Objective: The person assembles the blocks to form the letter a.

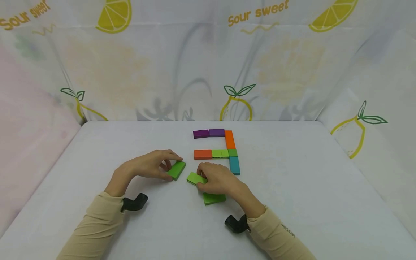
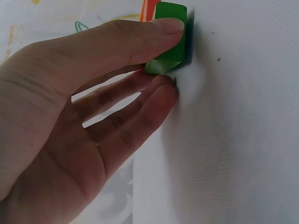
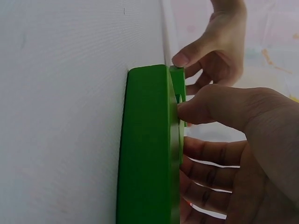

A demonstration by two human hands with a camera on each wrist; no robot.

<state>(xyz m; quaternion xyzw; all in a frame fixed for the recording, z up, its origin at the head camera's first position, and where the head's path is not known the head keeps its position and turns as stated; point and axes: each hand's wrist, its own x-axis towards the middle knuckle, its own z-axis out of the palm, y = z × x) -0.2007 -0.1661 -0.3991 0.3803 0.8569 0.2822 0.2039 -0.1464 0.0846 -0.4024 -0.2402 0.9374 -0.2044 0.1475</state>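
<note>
Near, ctr: flat green oblong block (image 1: 214,199) on white table (image 1: 156,231).
Just beyond, R hand (image 1: 219,179), grip narrow, pinches lime-green oblong block (image 1: 193,177); L hand (image 1: 147,165), to its left, pinches mid-green oblong block (image 1: 177,170). Both prob. light, stiff, a bit slick; best held by opp. edges. Far: multicoloured oblong blocks (image 1: 220,154), set in lines.
</note>
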